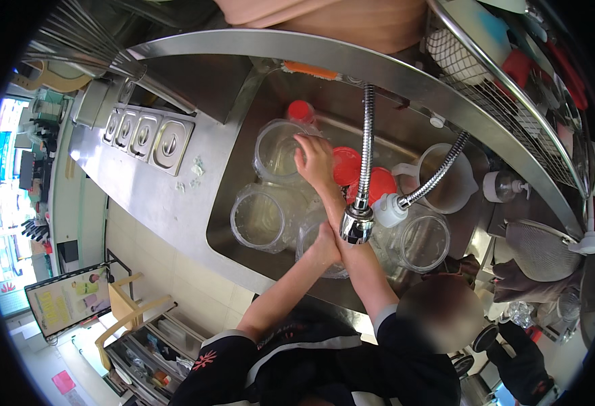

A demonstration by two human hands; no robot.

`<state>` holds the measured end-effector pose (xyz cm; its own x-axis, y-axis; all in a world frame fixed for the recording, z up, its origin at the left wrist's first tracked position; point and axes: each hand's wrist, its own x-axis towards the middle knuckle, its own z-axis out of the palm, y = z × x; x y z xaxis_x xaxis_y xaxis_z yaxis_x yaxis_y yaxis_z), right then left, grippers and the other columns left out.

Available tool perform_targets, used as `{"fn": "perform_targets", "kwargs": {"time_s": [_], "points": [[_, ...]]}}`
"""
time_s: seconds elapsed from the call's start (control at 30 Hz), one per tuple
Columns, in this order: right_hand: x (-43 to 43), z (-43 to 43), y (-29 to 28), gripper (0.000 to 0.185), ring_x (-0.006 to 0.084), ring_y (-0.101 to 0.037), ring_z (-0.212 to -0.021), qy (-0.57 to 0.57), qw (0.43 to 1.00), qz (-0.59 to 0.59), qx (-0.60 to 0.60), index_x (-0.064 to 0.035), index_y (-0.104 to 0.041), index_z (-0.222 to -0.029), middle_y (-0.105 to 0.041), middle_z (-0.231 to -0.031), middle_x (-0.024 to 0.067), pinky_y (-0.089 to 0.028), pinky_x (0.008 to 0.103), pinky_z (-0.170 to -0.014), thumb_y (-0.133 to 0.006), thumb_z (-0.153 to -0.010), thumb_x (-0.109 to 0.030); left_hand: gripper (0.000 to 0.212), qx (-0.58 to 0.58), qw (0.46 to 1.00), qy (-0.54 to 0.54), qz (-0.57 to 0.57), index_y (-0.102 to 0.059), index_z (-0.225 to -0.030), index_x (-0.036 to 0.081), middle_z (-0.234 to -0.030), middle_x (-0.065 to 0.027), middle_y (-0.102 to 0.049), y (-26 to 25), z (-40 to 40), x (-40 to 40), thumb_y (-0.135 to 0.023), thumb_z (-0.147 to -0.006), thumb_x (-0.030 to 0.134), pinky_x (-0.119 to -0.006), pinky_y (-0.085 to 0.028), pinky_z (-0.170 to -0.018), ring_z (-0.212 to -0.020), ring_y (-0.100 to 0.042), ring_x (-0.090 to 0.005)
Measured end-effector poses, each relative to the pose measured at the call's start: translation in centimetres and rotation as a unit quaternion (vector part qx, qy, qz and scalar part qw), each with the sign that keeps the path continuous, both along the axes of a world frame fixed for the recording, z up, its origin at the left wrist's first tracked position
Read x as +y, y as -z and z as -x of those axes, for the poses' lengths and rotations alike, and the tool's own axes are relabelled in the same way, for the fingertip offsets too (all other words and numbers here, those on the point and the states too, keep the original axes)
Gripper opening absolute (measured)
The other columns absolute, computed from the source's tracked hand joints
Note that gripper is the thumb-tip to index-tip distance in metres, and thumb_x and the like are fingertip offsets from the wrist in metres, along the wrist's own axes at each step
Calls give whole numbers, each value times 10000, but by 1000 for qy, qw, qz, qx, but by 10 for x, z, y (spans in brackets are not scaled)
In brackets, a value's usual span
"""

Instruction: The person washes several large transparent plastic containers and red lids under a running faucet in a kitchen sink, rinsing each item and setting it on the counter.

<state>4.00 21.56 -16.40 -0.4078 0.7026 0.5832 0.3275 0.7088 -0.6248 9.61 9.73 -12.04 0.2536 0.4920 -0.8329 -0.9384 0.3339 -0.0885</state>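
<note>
My right hand is held over a clear plastic jar in the steel sink, thumb apart from the fingers, holding nothing. My left hand lies against my right forearm; its fingers are hidden. Beneath the arms is another clear jar, partly covered. More clear jars stand to the left and right. Red lids lie beside my right wrist. The chrome faucet head hangs just over my right forearm; whether water runs is unclear.
A white pitcher and a pump bottle stand at the right. Close by hangs a second spout. Lidded steel pans sit in the left counter. A whisk and wire rack border the top. Another person's dark clothing shows lower right.
</note>
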Motion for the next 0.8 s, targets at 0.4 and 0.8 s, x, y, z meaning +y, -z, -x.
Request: {"fn": "perform_targets", "kwargs": {"time_s": [0.4, 0.8], "points": [[-74, -137, 32, 258, 194, -487, -955, -157, 850, 502, 15, -14, -515, -945, -558, -959, 107, -324, 300, -857, -415, -816, -214, 517, 1, 997, -28, -74, -448, -1082, 135, -1027, -89, -495, 33, -16, 9, -223, -794, 500, -469, -380, -762, -926, -473, -253], [-108, -194, -23, 368, 283, -474, -930, -149, 957, 227, -99, -16, -488, -1004, -527, -920, 157, -374, 370, -783, -534, -729, -256, 553, 147, 956, -53, -247, -382, -1145, 27, -1087, -115, -470, 31, 25, 19, -182, -822, 430, -395, -373, -835, -970, -465, -250]]}}
